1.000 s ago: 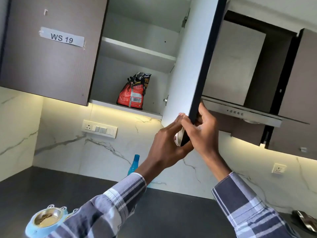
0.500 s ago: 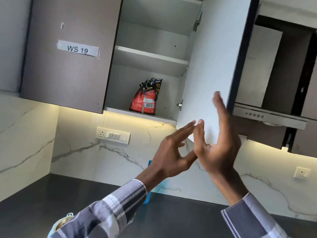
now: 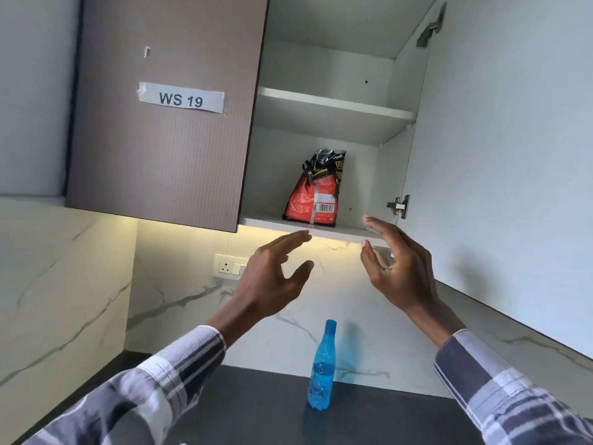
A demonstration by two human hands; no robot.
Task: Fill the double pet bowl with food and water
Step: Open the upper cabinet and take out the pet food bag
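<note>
Below the open wall cupboard (image 3: 337,130): left hand (image 3: 272,277) and right hand (image 3: 398,264) raised, fingers spread, holding nothing. Red pet food bag (image 3: 316,197) upright on bottom shelf, untouched; blue water bottle (image 3: 321,370) capped on surface. Bowl out of view; filling apparently not begun.

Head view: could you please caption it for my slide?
Both open hands, left and right, reach toward the food bag in the open cabinet.
</note>
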